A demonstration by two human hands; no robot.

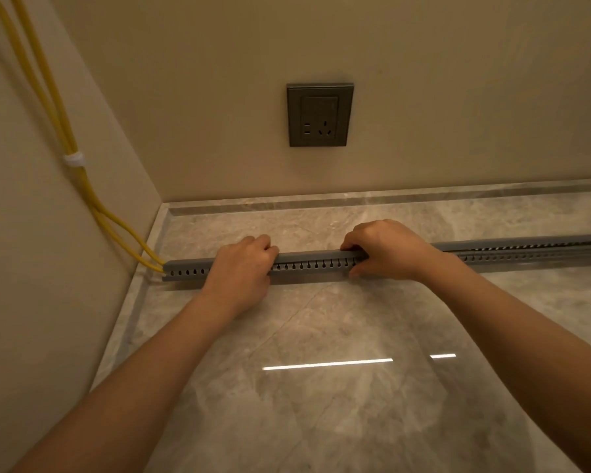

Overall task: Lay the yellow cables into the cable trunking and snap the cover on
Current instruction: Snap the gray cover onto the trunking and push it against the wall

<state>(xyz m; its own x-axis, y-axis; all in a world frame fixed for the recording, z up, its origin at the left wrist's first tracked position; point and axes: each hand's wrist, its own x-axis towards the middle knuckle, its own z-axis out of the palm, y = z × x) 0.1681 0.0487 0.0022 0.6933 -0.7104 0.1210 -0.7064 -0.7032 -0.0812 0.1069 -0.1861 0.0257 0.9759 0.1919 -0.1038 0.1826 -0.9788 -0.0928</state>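
A long grey slotted cable trunking (307,266) lies across the marble floor from the left wall to the right edge. Two yellow cables (57,107) run down the left wall, are bound by a white tie (75,159), and enter the trunking's left end (164,268). A grey cover (311,256) sits on top of the left and middle stretch; further right it stands slightly raised off the trunking (526,245). My left hand (243,268) is curled over the cover and trunking. My right hand (386,250) grips them to the right, fingers on top, thumb on the front.
A dark grey wall socket (319,115) sits on the back wall above the floor. A marble skirting strip (355,201) runs along the base of the back wall. The glossy marble floor (321,387) in front of the trunking reflects ceiling lights.
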